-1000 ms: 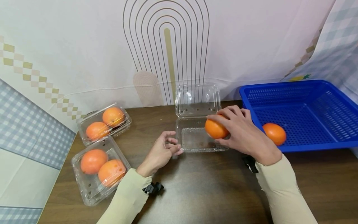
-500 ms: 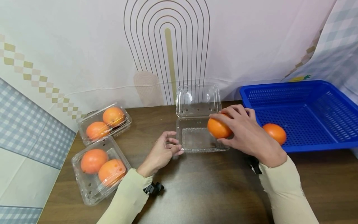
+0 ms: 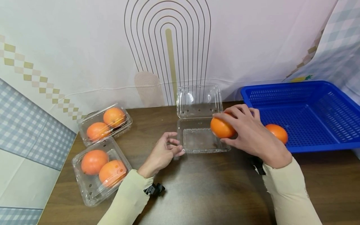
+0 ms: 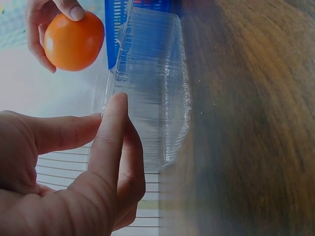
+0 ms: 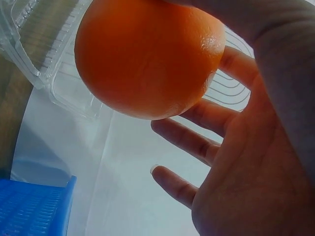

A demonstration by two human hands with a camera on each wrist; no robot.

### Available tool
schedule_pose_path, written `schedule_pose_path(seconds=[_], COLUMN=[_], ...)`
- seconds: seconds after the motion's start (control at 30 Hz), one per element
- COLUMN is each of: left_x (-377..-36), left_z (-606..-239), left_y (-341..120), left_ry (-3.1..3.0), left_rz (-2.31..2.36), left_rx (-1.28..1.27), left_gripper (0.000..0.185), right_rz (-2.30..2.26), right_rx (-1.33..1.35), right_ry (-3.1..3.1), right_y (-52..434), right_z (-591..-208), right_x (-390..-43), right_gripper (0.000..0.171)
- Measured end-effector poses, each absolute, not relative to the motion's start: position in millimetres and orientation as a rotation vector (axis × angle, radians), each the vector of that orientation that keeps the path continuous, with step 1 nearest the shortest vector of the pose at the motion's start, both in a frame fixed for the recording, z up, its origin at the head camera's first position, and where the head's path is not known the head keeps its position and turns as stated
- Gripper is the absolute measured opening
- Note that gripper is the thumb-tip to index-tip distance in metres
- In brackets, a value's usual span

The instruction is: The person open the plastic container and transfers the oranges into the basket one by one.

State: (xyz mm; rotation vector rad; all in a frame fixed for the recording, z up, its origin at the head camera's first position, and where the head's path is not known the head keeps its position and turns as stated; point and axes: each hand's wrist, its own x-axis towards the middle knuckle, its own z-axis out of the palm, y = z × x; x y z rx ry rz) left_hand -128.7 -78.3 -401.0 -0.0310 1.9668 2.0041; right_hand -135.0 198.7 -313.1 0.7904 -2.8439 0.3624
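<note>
Dark wooden table (image 3: pixel 202 187) — three clear clamshells (image 3: pixel 201 137), blue basket (image 3: pixel 309 147).

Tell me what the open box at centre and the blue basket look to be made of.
The open clamshell box looks like thin clear plastic: glossy, see-through, with ribbed walls and small vent holes in the lid. The blue basket looks like rigid moulded plastic, uniformly blue, with slotted mesh walls and floor.
</note>
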Motion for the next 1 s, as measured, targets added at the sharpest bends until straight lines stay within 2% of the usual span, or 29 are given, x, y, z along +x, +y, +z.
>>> schedule_pose_path(seconds=[1.0], left_x=[-127.8], left_z=[-400.8], left_y=[-78.1], left_ry=[1.969], left_rz=[2.006], left_rx=[-0.037], left_gripper=[0.055], right_rz=[0.347], right_rx=[0.742], right_ry=[-2.869], right_y=[203.6], right_z=[-308.3], right_x=[-132.4], right_gripper=[0.07])
